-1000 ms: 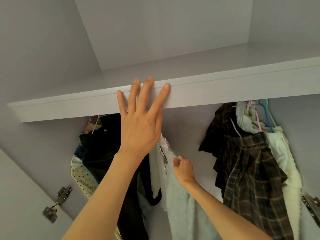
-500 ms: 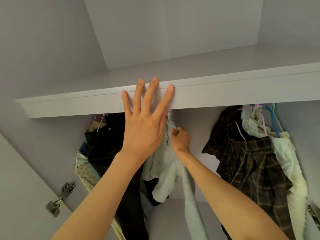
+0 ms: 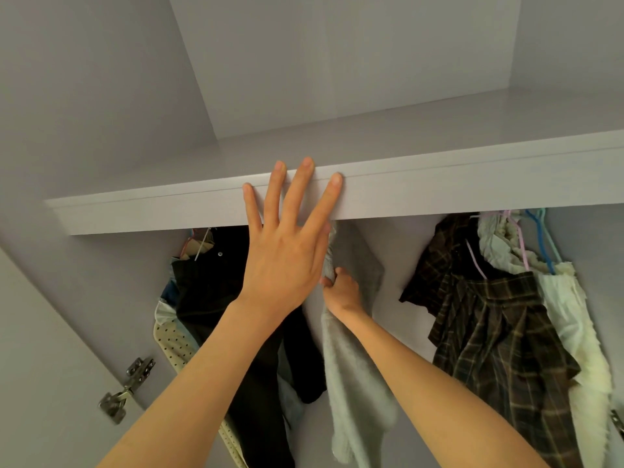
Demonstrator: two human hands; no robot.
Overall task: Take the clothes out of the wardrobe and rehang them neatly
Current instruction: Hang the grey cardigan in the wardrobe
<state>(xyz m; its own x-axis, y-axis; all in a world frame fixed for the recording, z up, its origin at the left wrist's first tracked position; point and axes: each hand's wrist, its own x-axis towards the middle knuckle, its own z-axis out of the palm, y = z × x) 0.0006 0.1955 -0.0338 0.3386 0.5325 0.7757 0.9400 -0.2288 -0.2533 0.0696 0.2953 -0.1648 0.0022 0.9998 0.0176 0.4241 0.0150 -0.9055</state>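
Currently the right hand (image 3: pixel 342 292) is clamped on the pale grey fleecy garment (image 3: pixel 354 373), fingers curled round a bunched fold of it high up near its top edge, just under the shelf (image 3: pixel 439 194). Above the grip the fabric runs up behind the shelf's front lip; can't tell what it hangs from there. Below the grip the rest of the garment hangs loose along the right forearm, well under the wrist. Left hand (image 3: pixel 287 255) is just beside the grip, up and to its left: fingers straight and spread, flat against the front edge of the shelf, fingertips (image 3: pixel 307 163) reaching the top edge, nothing held. Left of the grip, partly behind the left hand and forearm: black garment (image 3: pixel 209 292) on a hanger, with a cream polka-dot piece (image 3: pixel 175 342) low behind it. Right of the grip, well apart across bare wardrobe back wall: dark brown plaid shirt (image 3: pixel 499 332), and just beyond it a cream fluffy garment (image 3: pixel 574 332), both under a cluster of pink and blue hangers (image 3: pixel 537 231). Door hinge (image 3: pixel 126 390) sits far down-left of the grip.
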